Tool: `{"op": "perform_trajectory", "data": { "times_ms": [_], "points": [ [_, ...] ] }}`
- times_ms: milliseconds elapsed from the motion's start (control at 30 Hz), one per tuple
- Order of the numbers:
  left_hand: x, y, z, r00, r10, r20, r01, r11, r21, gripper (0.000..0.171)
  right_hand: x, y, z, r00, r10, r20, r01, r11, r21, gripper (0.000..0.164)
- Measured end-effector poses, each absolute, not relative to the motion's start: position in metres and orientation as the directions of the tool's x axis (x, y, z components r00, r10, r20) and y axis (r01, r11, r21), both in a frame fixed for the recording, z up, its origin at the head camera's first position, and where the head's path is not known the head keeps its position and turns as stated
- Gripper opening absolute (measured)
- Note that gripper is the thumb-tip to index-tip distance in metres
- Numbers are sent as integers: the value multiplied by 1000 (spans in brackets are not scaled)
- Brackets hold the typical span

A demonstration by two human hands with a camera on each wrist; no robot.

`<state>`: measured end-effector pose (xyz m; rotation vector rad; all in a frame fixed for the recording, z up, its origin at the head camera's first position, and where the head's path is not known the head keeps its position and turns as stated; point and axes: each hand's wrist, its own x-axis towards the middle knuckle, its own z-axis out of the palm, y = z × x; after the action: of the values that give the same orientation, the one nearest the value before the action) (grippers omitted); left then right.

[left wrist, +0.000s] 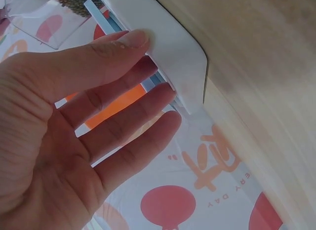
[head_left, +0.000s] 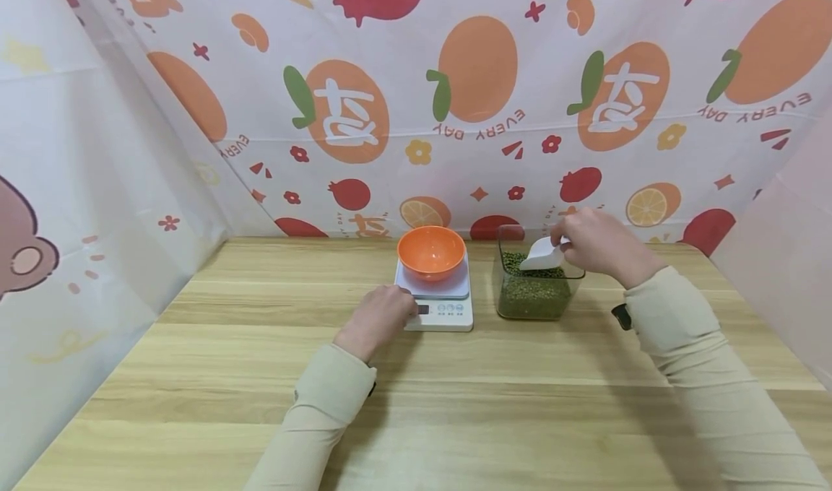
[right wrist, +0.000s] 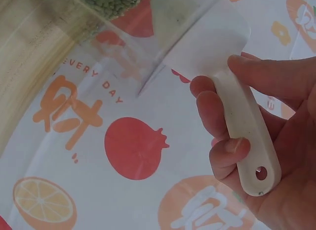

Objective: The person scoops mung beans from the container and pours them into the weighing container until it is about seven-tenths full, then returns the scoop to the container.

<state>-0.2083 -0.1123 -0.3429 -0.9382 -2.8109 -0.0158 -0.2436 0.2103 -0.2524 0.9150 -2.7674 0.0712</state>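
Note:
My right hand (head_left: 594, 242) grips the handle of a white scoop (right wrist: 242, 126), fingers curled round it. In the head view the scoop's blade is over the green beans (head_left: 536, 289) at the mouth of a clear container (head_left: 499, 289). No beans show on the blade. My left hand (head_left: 380, 318) rests at the left front corner of a white kitchen scale (head_left: 448, 323); its thumb and fingers (left wrist: 133, 156) are extended, with fingertips against the scale's edge. An orange bowl (head_left: 432, 253) sits upright on the scale's platform, and its inside looks bare.
The wooden table (head_left: 468, 419) backs onto a fruit-printed cloth (head_left: 403, 115), which hangs close behind the scale and the container. More cloth (head_left: 97, 188) hangs along the left side. A narrow gap separates the scale from the container.

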Motion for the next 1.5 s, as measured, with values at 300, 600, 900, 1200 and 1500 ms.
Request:
{"op": "perform_trajectory", "data": {
  "times_ms": [300, 600, 900, 1200, 1500],
  "points": [
    [-208, -112, -343, -771, 596, 222, 605, 796, -36, 12, -245, 211, -244, -775, -590, 225, -595, 802, 50, 13],
    [-209, -111, -343, -773, 596, 217, 607, 795, -23, 18, -244, 210, -238, -783, -591, 197, -596, 802, 37, 13],
    [-207, -111, -342, -763, 607, 222, 614, 788, -41, 16, -245, 207, -236, -793, -588, 160, -590, 806, 34, 19],
    [-206, -111, -342, -766, 607, 212, 612, 789, -51, 12, -244, 205, -238, -815, -570, 107, -572, 820, 17, 20],
    [-208, -112, -343, -755, 607, 248, 617, 786, -46, 18, -248, 202, -241, -810, -582, 76, -583, 812, 7, 22]
  ]
}}
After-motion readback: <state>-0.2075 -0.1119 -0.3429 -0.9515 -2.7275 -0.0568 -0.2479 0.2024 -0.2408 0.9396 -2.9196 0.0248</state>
